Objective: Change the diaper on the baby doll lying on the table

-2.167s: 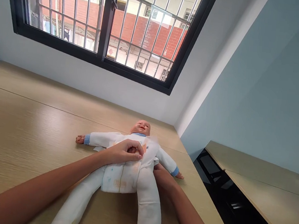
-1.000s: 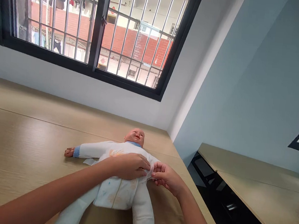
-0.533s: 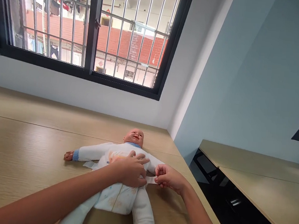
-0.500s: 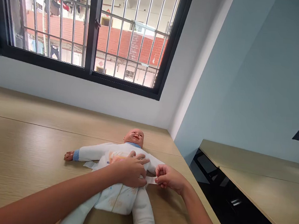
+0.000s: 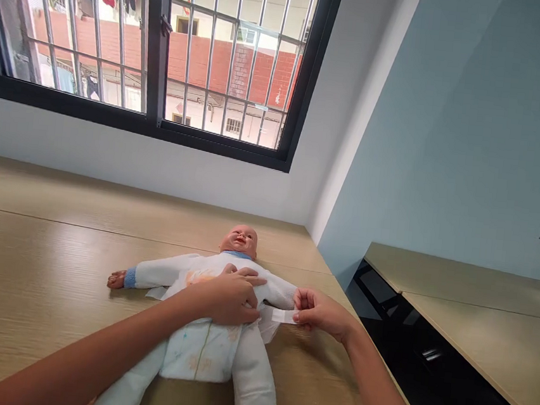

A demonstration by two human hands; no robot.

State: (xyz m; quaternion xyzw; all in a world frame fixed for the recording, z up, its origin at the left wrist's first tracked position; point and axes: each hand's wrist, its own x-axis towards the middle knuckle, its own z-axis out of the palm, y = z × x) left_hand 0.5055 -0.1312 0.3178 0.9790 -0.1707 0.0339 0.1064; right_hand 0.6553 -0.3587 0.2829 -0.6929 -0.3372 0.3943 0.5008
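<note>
A baby doll (image 5: 240, 241) in a white suit with blue collar and cuff lies face up on the wooden table. Around its hips and belly is a white printed diaper (image 5: 201, 352). My left hand (image 5: 235, 294) lies on the diaper's front over the doll's belly, fingers spread, holding nothing. At the doll's side, my right hand (image 5: 314, 312) pinches the end of the diaper tab (image 5: 282, 316), which is stretched out sideways from the diaper's side wing. The other side wing pokes out under the doll's arm.
The wooden table (image 5: 51, 296) ends at a slanting right edge. Beyond a gap stands another table (image 5: 478, 318) with a black front. A barred window (image 5: 160, 58) is in the wall behind.
My right hand has moved right with the tab, which is now pulled out further, and more of the side wing shows. The view has shifted slightly. My left hand still lies on the diaper.
</note>
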